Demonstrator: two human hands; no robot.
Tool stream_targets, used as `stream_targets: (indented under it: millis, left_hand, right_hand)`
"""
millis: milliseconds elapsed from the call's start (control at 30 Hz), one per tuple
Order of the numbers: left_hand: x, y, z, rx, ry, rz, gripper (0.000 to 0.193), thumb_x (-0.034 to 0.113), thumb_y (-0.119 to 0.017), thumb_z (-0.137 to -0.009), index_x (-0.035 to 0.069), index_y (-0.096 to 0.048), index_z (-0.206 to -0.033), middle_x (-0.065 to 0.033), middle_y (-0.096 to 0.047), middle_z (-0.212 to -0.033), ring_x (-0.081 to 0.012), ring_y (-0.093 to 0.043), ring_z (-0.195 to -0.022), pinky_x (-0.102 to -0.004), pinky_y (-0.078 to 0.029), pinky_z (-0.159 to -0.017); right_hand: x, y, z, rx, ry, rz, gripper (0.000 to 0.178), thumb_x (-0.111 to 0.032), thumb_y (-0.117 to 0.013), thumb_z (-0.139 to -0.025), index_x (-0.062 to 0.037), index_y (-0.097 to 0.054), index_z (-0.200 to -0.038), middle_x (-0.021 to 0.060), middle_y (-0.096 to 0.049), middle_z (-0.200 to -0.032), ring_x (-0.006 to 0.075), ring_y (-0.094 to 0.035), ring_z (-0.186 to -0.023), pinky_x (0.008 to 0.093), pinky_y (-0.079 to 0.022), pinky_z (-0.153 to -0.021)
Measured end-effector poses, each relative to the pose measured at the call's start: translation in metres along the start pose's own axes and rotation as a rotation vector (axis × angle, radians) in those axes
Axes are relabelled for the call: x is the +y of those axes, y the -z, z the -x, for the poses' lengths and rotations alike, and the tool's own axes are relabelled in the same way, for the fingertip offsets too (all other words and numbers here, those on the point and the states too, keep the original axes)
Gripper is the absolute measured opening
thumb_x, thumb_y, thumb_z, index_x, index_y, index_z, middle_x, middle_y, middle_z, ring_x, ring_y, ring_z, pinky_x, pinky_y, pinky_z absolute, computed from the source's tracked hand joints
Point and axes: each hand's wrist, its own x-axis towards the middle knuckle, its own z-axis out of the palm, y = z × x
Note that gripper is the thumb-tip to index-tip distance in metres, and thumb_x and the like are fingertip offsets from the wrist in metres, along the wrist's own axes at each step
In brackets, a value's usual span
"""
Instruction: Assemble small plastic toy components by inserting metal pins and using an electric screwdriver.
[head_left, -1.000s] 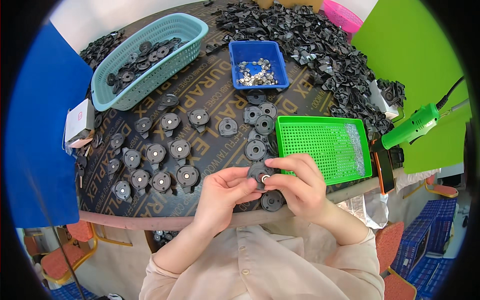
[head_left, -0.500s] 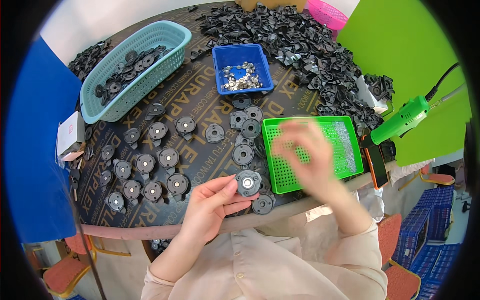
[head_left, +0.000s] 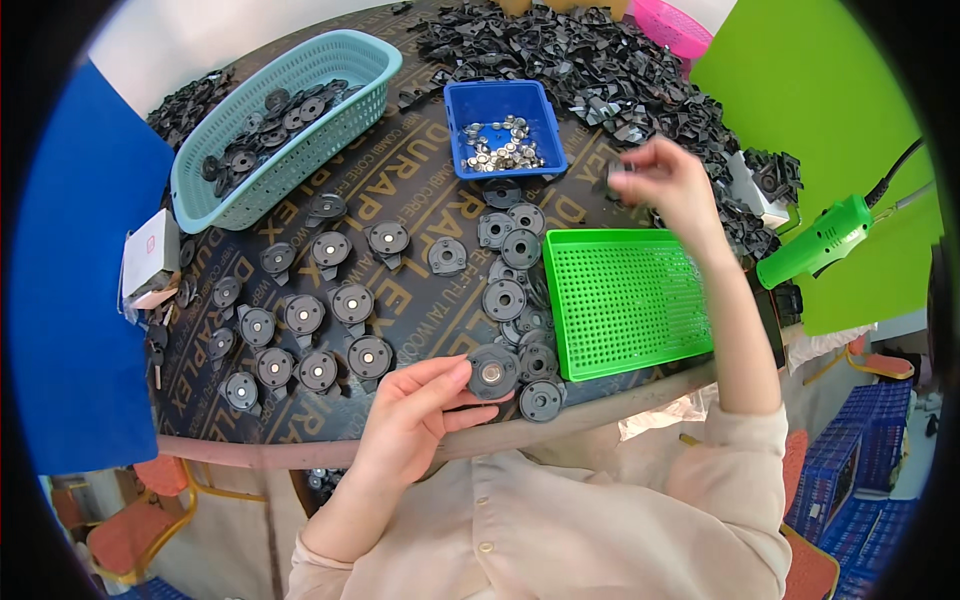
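Observation:
Near the table's front edge, my left hand (head_left: 415,405) pinches a round dark grey plastic disc (head_left: 493,371) with a shiny metal insert at its centre. My right hand (head_left: 672,185) is raised beyond the green perforated tray (head_left: 630,305), its fingers closed on a small black plastic part (head_left: 617,177) beside the heap of black parts (head_left: 630,75). Several loose discs (head_left: 503,299) with open centres overlap left of the tray. Farther left, rows of discs (head_left: 304,314) carry metal centres and tabs.
A blue bin (head_left: 505,88) holds small metal pieces (head_left: 505,150). Behind the rows stands a light blue basket (head_left: 300,165) of black discs. A green electric screwdriver (head_left: 815,240) hangs at the right. A white box (head_left: 150,258) sits at the left edge.
My right hand has moved from over the green tray up to the black heap and now holds a small black part. My left hand still holds the disc.

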Motion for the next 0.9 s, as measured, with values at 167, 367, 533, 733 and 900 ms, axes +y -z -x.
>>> stream_targets:
  millis: [167, 367, 533, 733, 900]
  left_hand:
    - [-0.002, -0.008, -0.002, -0.001, -0.006, -0.026, 0.025, 0.011, -0.05, -0.095, -0.006, -0.059, -0.112, -0.0209, -0.065, -0.105, -0.0363, -0.066, -0.096, -0.0419, -0.058, -0.079]
    - [-0.005, -0.012, -0.005, -0.043, 0.041, -0.051, 0.027, 0.013, -0.052, -0.095, -0.006, -0.058, -0.114, -0.0181, -0.066, -0.107, -0.0323, -0.065, -0.098, -0.0377, -0.057, -0.081]
    - [-0.007, -0.017, -0.007, -0.015, 0.054, -0.106, 0.028, 0.015, -0.05, -0.097, -0.006, -0.058, -0.112, -0.02, -0.064, -0.108, -0.0349, -0.065, -0.098, -0.0395, -0.059, -0.078]
    - [-0.01, -0.019, -0.01, -0.024, 0.066, -0.059, 0.032, 0.02, -0.049, -0.097, -0.006, -0.058, -0.113, -0.0182, -0.064, -0.111, -0.0339, -0.064, -0.102, -0.0377, -0.058, -0.079]
    - [-0.01, -0.02, -0.011, -0.032, 0.092, -0.022, 0.034, 0.019, -0.048, -0.098, -0.006, -0.054, -0.119, -0.0186, -0.063, -0.114, -0.0325, -0.063, -0.104, -0.0381, -0.057, -0.083]
  right_hand:
    - [0.006, -0.023, 0.097, 0.084, 0.318, 0.462, 0.03, -0.016, -0.083, -0.065, -0.0042, -0.059, -0.078, 0.0031, -0.055, -0.084, 0.0135, -0.057, -0.068, 0.0269, -0.046, -0.056]
    - [0.005, -0.025, 0.125, 0.014, 0.383, 0.627, 0.032, -0.019, -0.082, -0.062, -0.0054, -0.061, -0.082, 0.0072, -0.056, -0.087, 0.0252, -0.058, -0.082, 0.0346, -0.047, -0.068]
    - [0.008, -0.008, 0.102, -0.043, 0.44, 0.554, 0.031, -0.003, -0.073, -0.069, -0.0065, -0.066, -0.098, 0.008, -0.063, -0.101, 0.0288, -0.056, -0.099, 0.0388, -0.046, -0.084]
    - [0.023, -0.007, 0.093, -0.155, 0.397, 0.504, 0.036, 0.005, -0.07, -0.068, -0.0063, -0.067, -0.103, 0.0076, -0.067, -0.102, 0.0271, -0.06, -0.094, 0.0356, -0.049, -0.082]
    - [-0.023, -0.023, 0.118, -0.092, 0.532, 0.188, 0.037, 0.006, -0.07, -0.064, -0.0058, -0.071, -0.099, 0.0092, -0.068, -0.095, 0.0249, -0.062, -0.086, 0.0335, -0.049, -0.075]
